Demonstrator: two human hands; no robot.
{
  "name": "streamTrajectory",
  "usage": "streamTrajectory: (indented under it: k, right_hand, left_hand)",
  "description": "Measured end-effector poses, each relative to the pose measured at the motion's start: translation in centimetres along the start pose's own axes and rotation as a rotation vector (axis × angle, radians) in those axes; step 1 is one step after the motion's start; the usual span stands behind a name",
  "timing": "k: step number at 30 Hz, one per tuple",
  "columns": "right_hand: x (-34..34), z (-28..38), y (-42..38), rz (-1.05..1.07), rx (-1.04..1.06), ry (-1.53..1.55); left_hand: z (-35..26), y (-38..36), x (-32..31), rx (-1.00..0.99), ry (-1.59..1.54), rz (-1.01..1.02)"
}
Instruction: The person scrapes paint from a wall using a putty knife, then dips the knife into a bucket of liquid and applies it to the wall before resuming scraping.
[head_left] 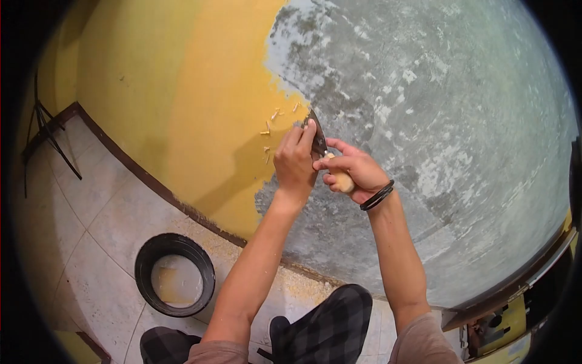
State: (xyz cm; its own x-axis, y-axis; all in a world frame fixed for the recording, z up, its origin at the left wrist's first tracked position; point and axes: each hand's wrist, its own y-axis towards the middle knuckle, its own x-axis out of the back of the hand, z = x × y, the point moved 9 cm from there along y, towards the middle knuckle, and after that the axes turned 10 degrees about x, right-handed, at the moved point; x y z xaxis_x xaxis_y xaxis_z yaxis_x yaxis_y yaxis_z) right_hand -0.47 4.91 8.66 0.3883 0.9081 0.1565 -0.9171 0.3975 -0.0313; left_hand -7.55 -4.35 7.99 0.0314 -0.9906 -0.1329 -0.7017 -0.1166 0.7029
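Observation:
My right hand (354,171) is wrapped round the pale wooden handle of a scraper (319,138). The scraper's dark metal blade points up and touches the wall where yellow paint (224,91) meets bare grey plaster (418,133). My left hand (295,159) lies against the blade from the left, its fingertips pressing on the metal near the edge. Small curled paint flakes (267,130) cling to the yellow surface left of my hands. A black band circles my right wrist.
A black bucket (140,270) with cloudy liquid stands on the tiled floor (91,255) at lower left. Paint crumbs (303,286) lie along the wall's foot by the dark skirting (157,194). Black cables (51,136) hang at far left. My knees are below.

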Motion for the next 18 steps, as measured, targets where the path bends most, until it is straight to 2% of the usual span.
streamTrajectory:
  k: [1,3,5,8,9,11,13,15,18]
  right_hand:
    - [0.8,-0.1,0.4,0.009,0.013,0.001]
    - [-0.4,-0.2,0.3,0.205,-0.010,0.338]
    - [-0.2,-0.1,0.2,0.172,-0.024,0.349]
    - [1.2,-0.4,0.4,-0.017,-0.045,0.267]
    - [1.4,-0.4,0.3,-0.019,-0.047,0.269]
    - [0.3,-0.3,0.1,0.135,-0.101,0.448]
    - [0.1,-0.7,0.0,0.126,-0.092,0.457]
    - [-0.1,-0.8,0.1,0.119,-0.082,0.464]
    - [0.4,-1.1,1.1,0.103,-0.084,0.417]
  left_hand:
    - [-0.4,0.0,-0.3,-0.015,0.003,0.079]
    - [-0.8,-0.8,-0.9,-0.041,0.046,0.124]
    - [-2.0,-1.7,-0.5,-0.136,0.012,0.065]
    - [-2.2,-1.8,-0.8,-0.148,0.020,0.075]
    - [-2.2,-1.9,-0.8,-0.147,0.018,0.069]
    - [-1.9,-2.1,-1.3,-0.145,0.034,0.066]
    - [-1.4,-2.3,-1.9,-0.143,0.050,0.067]
    - [-1.3,-2.3,-1.7,-0.167,0.030,-0.037]
    - [-0.6,-1.3,-2.4,-0.135,0.071,-0.004]
